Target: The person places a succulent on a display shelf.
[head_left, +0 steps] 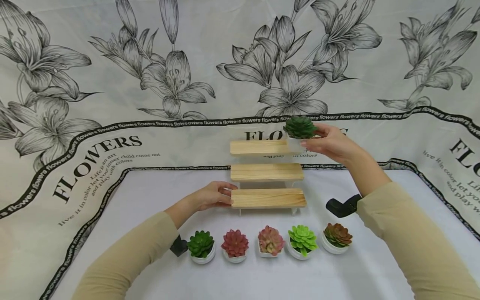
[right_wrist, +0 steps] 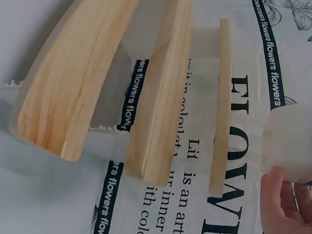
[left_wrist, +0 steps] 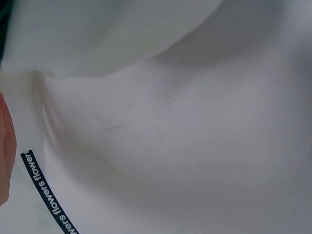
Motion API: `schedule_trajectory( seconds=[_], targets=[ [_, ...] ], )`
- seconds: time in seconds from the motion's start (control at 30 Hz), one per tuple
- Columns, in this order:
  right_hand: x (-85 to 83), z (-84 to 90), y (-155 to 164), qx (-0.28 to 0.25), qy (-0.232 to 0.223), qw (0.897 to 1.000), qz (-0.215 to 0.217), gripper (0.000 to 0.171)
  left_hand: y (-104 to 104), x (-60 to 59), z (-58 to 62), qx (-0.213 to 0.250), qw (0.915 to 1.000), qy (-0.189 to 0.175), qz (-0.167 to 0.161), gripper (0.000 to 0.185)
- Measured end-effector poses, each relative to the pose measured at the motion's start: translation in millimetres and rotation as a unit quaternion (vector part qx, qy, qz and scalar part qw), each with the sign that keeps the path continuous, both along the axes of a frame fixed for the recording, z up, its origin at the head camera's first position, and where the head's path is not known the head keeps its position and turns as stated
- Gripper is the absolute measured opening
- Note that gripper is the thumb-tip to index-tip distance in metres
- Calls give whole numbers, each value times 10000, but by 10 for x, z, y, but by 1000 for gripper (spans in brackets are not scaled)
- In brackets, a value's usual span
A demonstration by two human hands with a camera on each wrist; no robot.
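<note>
My right hand (head_left: 333, 143) holds a dark green succulent (head_left: 300, 127) in a white pot (head_left: 296, 145), beside the right end of the top wooden shelf (head_left: 258, 147). In the right wrist view, the fingers (right_wrist: 275, 195) press against the white pot (right_wrist: 290, 146). My left hand (head_left: 210, 196) grips the left end of the bottom shelf (head_left: 268, 198) of the three-tier stand; its fingertips are partly hidden. The middle shelf (head_left: 266, 171) bears nothing. In the left wrist view, a blurred white shape (left_wrist: 107, 39) fills the top, with a finger (left_wrist: 6, 151) at the left edge.
In front of the stand stands a row of potted succulents: dark green (head_left: 201, 245), red (head_left: 235, 243), pink (head_left: 271, 241), bright green (head_left: 303, 239) and brown (head_left: 337, 236). A white cloth (head_left: 150, 271) covers the table, and a flower-printed cloth (head_left: 187, 137) hangs behind.
</note>
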State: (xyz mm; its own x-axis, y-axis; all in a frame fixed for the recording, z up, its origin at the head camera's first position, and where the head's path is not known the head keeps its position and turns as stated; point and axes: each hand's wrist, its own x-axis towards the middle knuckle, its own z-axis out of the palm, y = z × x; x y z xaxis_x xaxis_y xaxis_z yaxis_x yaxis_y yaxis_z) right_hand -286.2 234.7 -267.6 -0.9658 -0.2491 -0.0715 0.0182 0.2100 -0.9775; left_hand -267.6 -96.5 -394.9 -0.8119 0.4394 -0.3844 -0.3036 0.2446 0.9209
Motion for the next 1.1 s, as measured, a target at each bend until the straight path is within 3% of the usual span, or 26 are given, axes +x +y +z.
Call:
schedule_trajectory(
  seconds=[0.27,0.53,1.1],
  targets=[
    [-133,-47,-239,-449,-30,9986,265,71,-14,12,17,57,10000,13,-60,52],
    [-215,-86,-519,-1085,-454,9926,299,77,-8,-2,5,19,10000,6,-9,51],
    [-330,-132,-1004,-1110,-584,9921,16,79,-10,-3,5,123,9999,-16,26,50]
  ],
)
